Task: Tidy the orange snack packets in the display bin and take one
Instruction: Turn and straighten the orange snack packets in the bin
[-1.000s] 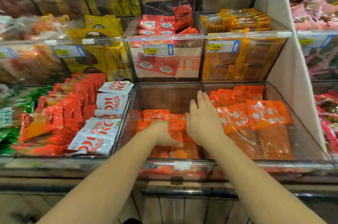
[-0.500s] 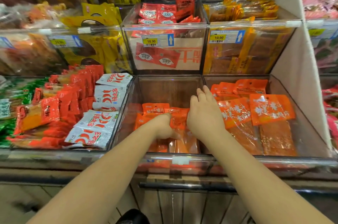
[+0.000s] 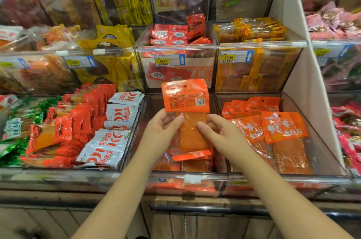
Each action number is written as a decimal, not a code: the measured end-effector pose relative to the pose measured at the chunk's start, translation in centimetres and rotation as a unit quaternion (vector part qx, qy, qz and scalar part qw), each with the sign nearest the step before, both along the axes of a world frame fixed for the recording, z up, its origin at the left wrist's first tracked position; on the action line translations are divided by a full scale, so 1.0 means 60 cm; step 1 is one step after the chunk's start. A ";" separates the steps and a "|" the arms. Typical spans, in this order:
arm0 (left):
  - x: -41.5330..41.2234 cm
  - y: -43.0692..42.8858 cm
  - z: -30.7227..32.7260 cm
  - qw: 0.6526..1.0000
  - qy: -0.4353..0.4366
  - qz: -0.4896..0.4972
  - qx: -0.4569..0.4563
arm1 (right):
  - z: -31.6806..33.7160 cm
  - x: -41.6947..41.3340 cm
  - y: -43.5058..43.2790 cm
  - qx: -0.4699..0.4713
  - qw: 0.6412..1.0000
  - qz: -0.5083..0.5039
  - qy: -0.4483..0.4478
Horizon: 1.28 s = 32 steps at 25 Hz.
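An orange snack packet [image 3: 186, 100] is held upright above the clear display bin [image 3: 191, 177], its printed back toward me. My left hand [image 3: 163, 126] grips its left edge with the thumb on front. My right hand [image 3: 216, 133] pinches its right edge with thumb and fingers. Under it, a few more orange packets [image 3: 192, 164] lie flat in the bin's bottom. The neighbouring bin to the right holds several orange packets [image 3: 281, 127] of the same kind.
To the left is a bin of white chilli-print packets [image 3: 117, 127] and red packets [image 3: 78, 121]. Behind stand higher bins with red packets [image 3: 175, 34] and yellow-orange packets [image 3: 252, 29], each with price tags. A white divider panel [image 3: 304, 86] rises at right.
Both hands were down in the bin on the orange packets. They have since risen, lifting one packet upright out of the bin. The camera view tilted upward.
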<state>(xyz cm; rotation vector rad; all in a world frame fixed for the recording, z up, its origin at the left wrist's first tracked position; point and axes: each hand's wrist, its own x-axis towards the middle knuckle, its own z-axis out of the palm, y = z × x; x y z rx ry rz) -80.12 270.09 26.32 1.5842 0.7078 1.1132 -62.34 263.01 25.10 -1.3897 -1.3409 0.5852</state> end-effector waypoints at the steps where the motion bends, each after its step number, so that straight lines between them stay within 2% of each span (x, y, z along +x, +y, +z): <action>1: 0.002 -0.005 -0.005 1.000 0.013 0.008 0.006 | -0.003 0.005 -0.001 0.004 1.000 0.005 0.016; 5: -0.007 -0.001 -0.024 0.996 0.083 0.004 -0.021 | 0.006 0.011 -0.003 0.035 0.998 -0.019 0.056; 10: -0.007 -0.001 -0.028 0.996 0.090 -0.002 0.002 | 0.009 0.011 -0.013 0.011 0.999 -0.020 0.037; 17: -0.011 0.000 -0.029 0.998 0.053 0.037 -0.005 | 0.008 0.005 -0.012 0.061 0.997 -0.051 0.015; 22: -0.010 0.002 -0.029 0.999 -0.004 0.035 -0.006 | 0.007 0.007 -0.012 0.048 0.998 -0.026 -0.008; 32: -0.012 -0.012 -0.021 0.999 0.007 0.037 -0.008 | 0.001 0.008 -0.009 0.083 0.992 -0.077 -0.052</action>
